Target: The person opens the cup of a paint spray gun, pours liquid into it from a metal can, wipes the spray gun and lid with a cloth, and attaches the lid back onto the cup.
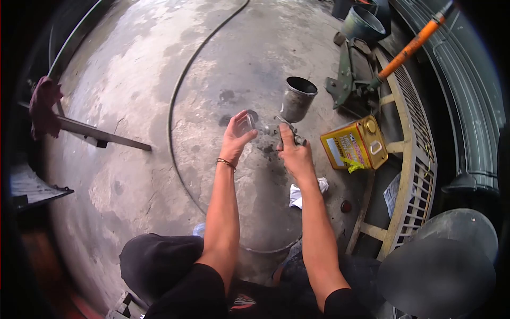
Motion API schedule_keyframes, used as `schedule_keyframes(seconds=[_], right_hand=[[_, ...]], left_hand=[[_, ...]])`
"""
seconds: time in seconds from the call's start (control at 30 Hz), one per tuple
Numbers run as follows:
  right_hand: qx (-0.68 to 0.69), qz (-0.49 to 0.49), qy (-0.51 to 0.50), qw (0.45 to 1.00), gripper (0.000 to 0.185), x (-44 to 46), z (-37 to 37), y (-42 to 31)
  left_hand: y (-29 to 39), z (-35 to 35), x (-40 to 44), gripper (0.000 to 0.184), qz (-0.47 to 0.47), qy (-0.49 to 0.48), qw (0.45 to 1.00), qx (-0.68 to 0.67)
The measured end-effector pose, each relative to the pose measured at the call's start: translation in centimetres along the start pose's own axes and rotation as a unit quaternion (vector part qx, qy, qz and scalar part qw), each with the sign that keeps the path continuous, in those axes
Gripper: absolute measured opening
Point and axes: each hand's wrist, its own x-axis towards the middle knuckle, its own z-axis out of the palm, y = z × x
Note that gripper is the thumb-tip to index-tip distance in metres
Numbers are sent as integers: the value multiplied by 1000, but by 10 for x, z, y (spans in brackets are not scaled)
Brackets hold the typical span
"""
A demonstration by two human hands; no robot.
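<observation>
My left hand (239, 134) is closed round a small clear cup (248, 123), its fingers curved about the side. Just to the right, my right hand (295, 151) grips a metal spray gun (289, 133) with the thumb on top. A gap separates the cup from the gun. Beyond the gun a grey metal pot (298, 99) with a dark inside stands on the floor. To the right of my right hand is a yellow thinner can (354, 143). A white cloth (309, 192) lies partly behind my right forearm.
A dark hose (171, 114) curves across the concrete floor. At the right are a metal grille frame (419, 159), a green jack (348, 74) with an orange handle (411, 47), and a bucket (364, 24). A metal bar (106, 134) with a maroon rag (45, 106) projects from the left.
</observation>
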Motion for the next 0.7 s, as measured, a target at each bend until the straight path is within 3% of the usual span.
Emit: schedule_keyframes(seconds=[0.17,0.3,0.33,0.43,0.57,0.6,0.7], right_hand=[[36,-91,39,994,58,-3,15,7],[-26,-235,120,964,47,-18,28,24],[-33,-284,129,950,49,-25,30,26],[-53,-292,77,952,47,-36,29,36],[-30,-326,74,942,45,-40,36,38],[-29,-328,76,941,45,-40,37,36],[-29,-310,68,948,44,-37,40,36]], left_hand=[[-10,-3,3,72,11,-3,1000,25],[-1,7,7,75,68,40,996,-42],[-2,7,9,76,99,43,994,9],[-5,7,12,74,152,106,982,38],[5,10,8,79,212,152,945,195],[7,12,8,81,199,167,950,170],[10,12,6,79,225,194,910,289]])
